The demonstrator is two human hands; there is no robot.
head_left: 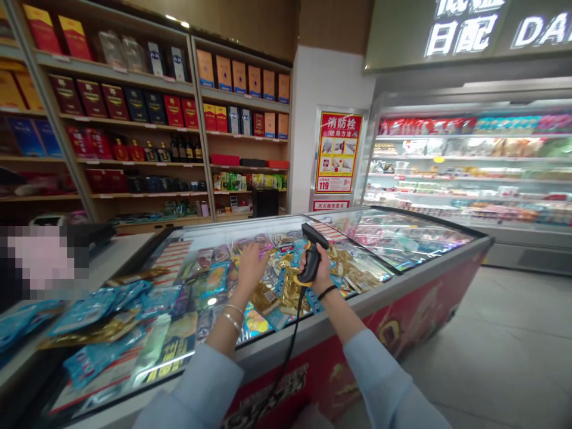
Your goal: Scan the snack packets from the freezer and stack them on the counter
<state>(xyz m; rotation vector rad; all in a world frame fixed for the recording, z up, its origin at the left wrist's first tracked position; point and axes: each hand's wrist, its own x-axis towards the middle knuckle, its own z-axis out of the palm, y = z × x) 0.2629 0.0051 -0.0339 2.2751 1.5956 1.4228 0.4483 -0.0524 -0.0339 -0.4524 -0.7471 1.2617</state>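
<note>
My right hand (319,268) is wrapped round the grip of a black and yellow barcode scanner (310,256), held above the freezer with its head tipped toward the left. A dark cable hangs from the scanner's base. My left hand (254,262) reaches over the packets inside the freezer, its fingers stretched forward beside a small purple wrapper (268,247). The fingertips are partly blurred, and whether they touch the wrapper is unclear. Around both hands lie gold packets (292,289), blue packets (214,280) and a colourful packet (255,320).
Glass-topped chest freezer (447,262) extends away to the right. More blue packets (96,310) lie on its left end, by a grey counter (127,253). Behind are shelves of boxes (154,107), a red and yellow fire-hydrant poster (337,152) and a lit refrigerated display (491,226).
</note>
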